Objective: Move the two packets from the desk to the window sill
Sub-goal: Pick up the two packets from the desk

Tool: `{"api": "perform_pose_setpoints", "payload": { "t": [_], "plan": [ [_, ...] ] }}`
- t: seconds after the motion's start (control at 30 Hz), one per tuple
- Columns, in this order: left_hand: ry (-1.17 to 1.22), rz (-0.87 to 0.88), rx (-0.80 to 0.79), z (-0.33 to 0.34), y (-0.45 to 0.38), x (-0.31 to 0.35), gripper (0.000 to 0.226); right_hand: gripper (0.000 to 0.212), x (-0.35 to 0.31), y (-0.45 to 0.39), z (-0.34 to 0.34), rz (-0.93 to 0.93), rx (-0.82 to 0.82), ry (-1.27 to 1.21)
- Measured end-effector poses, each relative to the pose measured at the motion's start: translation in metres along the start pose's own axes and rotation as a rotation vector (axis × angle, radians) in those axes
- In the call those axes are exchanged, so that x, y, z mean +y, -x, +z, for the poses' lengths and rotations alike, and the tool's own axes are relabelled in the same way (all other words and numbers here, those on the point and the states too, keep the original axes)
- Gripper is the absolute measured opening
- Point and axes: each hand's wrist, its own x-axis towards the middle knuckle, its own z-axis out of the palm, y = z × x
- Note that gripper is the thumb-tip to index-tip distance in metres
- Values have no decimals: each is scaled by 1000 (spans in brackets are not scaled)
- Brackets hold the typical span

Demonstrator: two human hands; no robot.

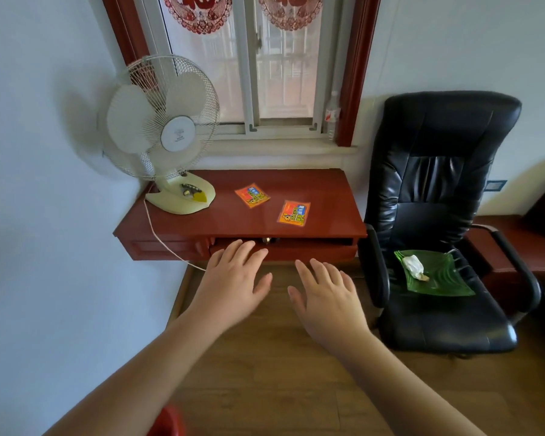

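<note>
Two orange packets lie flat on the red-brown desk point(321, 190): one packet point(252, 195) near the middle, the other packet point(293, 213) to its right and closer to me. The white window sill point(280, 145) runs behind and above the desk. My left hand point(233, 284) hovers palm down in front of the desk's drawer, fingers spread, holding nothing. My right hand point(328, 297) hangs beside it, also spread and empty. Both hands are short of the packets.
A white table fan point(162, 130) stands on the desk's left end, its cord trailing over the front edge. A plastic bottle point(332, 116) stands at the sill's right end. A black office chair point(438, 215) to the right carries a green dish point(444, 275).
</note>
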Motion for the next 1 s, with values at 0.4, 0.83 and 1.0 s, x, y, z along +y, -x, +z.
{"api": "perform_pose_setpoints", "payload": {
  "t": [0.4,0.83,1.0],
  "plan": [
    [97,-68,-26,52,-121,-76,69,61,10,-141,35,-29,-58,15],
    [172,-19,-45,95,-233,-150,67,60,-7,-272,81,53,-97,37],
    [185,-45,-117,117,-272,-164,57,62,9,-314,104,56,-170,29]
  ]
}}
